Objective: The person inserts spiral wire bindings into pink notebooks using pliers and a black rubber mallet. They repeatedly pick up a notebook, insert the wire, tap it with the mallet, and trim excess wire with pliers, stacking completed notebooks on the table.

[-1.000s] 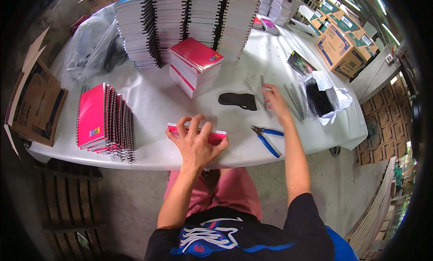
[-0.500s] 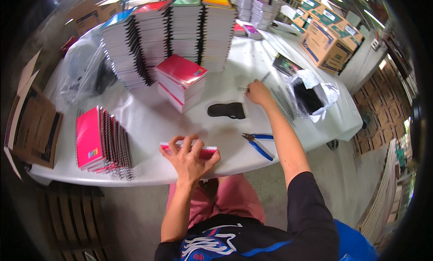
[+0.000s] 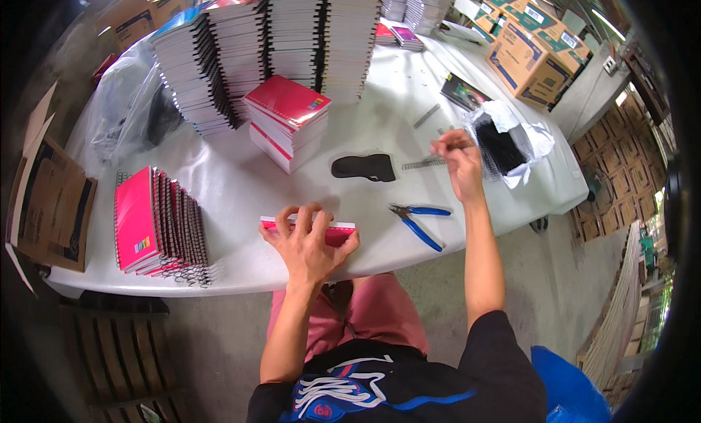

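Note:
My left hand [image 3: 308,237] grips a small red-covered notebook [image 3: 337,237] at the table's front edge. The notebook stands on edge, its white page edge upward, partly covered by my fingers. My right hand [image 3: 463,160] is raised over the right side, fingers curled together. From it a thin black spiral binding wire [image 3: 422,164] extends leftward, apparently held at its end. To its left lies a black flat sole-shaped piece [image 3: 363,167]. Blue-handled pliers [image 3: 418,224] rest spread between my hands. Another spiral wire [image 3: 426,116] lies farther back.
Red spiral notebooks [image 3: 139,222] are stacked at left; a red-covered pile [image 3: 288,123] stands mid-table before tall notebook stacks [image 3: 350,50]. A paper-lined box [image 3: 527,142] with black contents sits at right. Cartons [image 3: 527,61] stand beyond; an open carton [image 3: 55,204] is far left.
My right hand has moved right and slightly nearer, and its fingers now point up. My left hand keeps the notebook in nearly the same place. The view has shifted slightly.

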{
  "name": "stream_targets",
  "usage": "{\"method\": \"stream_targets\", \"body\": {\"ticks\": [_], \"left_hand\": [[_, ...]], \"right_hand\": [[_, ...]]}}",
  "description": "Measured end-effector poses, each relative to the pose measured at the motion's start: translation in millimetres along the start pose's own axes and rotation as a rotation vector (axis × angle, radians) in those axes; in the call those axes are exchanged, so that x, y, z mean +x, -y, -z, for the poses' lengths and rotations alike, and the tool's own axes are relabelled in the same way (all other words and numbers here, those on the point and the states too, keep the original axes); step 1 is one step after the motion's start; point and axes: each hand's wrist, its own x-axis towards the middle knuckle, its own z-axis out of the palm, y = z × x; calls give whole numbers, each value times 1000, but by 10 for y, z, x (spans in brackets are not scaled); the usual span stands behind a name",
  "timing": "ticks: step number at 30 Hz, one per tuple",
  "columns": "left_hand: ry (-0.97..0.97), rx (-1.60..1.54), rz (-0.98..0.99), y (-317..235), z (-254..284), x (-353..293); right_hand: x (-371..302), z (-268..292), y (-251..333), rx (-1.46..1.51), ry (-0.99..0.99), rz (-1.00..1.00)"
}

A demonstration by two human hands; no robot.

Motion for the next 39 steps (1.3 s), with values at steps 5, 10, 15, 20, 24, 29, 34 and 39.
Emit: {"method": "stream_targets", "body": {"ticks": [5, 10, 15, 20, 24, 29, 34, 39], "left_hand": [[-4, 16, -18, 46, 20, -73], [-49, 13, -15, 92, -24, -94], [-55, 36, -46, 48, 32, -58], [-17, 75, -43, 53, 72, -59], [69, 69, -13, 56, 88, -49], [144, 82, -1, 80, 145, -24], [187, 79, -14, 32, 201, 42], [158, 73, 24, 40, 199, -1]], "right_hand": [[-381, -803, 390, -485, 321, -51], [-674, -1088, 214, -641, 335, -242], [-750, -1107, 41, -596, 302, -48], [-728, -1119, 87, -439, 454, -373], [-661, -1214, 175, -450, 421, -424], [-555, -1109, 218, -565, 570, -68], [-517, -977, 104, -455, 608, -88], [-508, -1184, 270, -303, 410, -747]]}}
